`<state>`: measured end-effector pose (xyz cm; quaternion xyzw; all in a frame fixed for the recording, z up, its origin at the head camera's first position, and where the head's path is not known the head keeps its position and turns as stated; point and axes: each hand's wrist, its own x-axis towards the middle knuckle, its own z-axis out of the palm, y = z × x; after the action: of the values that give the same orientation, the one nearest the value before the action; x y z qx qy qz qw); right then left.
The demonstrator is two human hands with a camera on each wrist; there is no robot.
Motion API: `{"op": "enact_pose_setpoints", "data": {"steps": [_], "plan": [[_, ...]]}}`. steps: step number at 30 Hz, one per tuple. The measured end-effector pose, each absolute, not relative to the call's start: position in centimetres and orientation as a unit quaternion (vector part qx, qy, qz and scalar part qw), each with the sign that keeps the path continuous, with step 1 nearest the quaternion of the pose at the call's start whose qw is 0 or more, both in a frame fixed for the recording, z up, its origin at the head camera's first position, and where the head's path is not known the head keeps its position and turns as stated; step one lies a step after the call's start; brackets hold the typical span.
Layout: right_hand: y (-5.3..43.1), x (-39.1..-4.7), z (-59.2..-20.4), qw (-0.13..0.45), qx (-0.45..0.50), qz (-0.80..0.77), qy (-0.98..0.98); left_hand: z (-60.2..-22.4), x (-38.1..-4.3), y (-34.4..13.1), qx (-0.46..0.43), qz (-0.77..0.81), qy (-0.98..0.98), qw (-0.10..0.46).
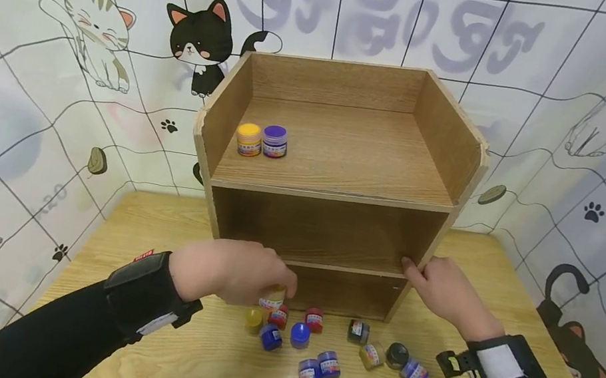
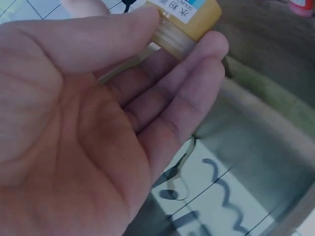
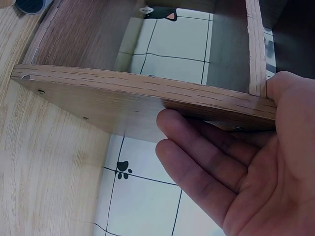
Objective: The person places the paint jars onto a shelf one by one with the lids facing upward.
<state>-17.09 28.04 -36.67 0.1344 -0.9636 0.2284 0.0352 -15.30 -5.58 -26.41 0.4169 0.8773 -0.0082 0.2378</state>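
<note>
My left hand (image 1: 240, 269) is in front of the lower part of a wooden shelf (image 1: 332, 194), pinching a small paint jar (image 1: 273, 297) between thumb and fingers. In the left wrist view, the paint jar (image 2: 199, 17) is yellow with a white and blue label; its upper part is cut off by the frame. My right hand (image 1: 451, 293) grips the shelf's right side panel. In the right wrist view, the fingers (image 3: 197, 167) lie along the panel's outer face, with the thumb at its front edge, where a board meets it.
On the shelf's top left stand a yellow jar (image 1: 249, 139) and a purple-lidded jar (image 1: 275, 141). Several more jars lie on the table (image 1: 176, 356) before the shelf, among them a red jar (image 1: 314, 319), a blue jar (image 1: 309, 374) and a black-lidded jar (image 1: 397, 355). Cat-patterned walls stand behind.
</note>
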Motion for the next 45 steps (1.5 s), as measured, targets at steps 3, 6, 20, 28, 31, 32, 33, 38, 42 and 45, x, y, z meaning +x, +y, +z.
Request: {"op": "enact_pose_setpoints", "data": {"steps": [3, 6, 20, 28, 31, 32, 33, 38, 42, 45], "plan": [[28.0, -17.1, -36.6, 0.033, 0.133, 0.23, -0.964, -25.4, -15.2, -5.2, 0.419, -0.012, 0.878, 0.233], [28.0, -17.1, -36.6, 0.033, 0.132, 0.229, -0.964, -24.6, -15.1, -4.9, 0.427, -0.02, 0.878, 0.217], [28.0, -17.0, -36.6, 0.033, 0.135, 0.232, -0.963, -18.6, -14.8, -4.8, 0.462, 0.016, 0.871, 0.167], [27.9, -17.0, -36.5, 0.031, 0.136, 0.235, -0.962, -16.1, -15.4, -4.4, 0.485, 0.026, 0.864, 0.134], [28.0, -17.0, -36.6, 0.031, 0.137, 0.235, -0.962, -15.4, -15.6, -4.1, 0.488, 0.02, 0.864, 0.12], [28.0, -17.0, -36.6, 0.031, 0.137, 0.235, -0.962, -15.2, -15.7, -4.0, 0.487, 0.018, 0.866, 0.117], [28.0, -17.0, -36.6, 0.032, 0.136, 0.234, -0.962, -15.0, -15.8, -3.9, 0.485, 0.017, 0.867, 0.114], [28.0, -17.0, -36.6, 0.032, 0.133, 0.232, -0.963, -13.9, -16.3, -4.1, 0.472, 0.034, 0.875, 0.101], [28.0, -17.0, -36.6, 0.035, 0.131, 0.23, -0.964, -13.1, -17.0, -4.4, 0.464, 0.048, 0.88, 0.088], [28.0, -17.1, -36.6, 0.035, 0.131, 0.231, -0.963, -12.8, -17.6, -4.4, 0.452, 0.049, 0.887, 0.08]]}}
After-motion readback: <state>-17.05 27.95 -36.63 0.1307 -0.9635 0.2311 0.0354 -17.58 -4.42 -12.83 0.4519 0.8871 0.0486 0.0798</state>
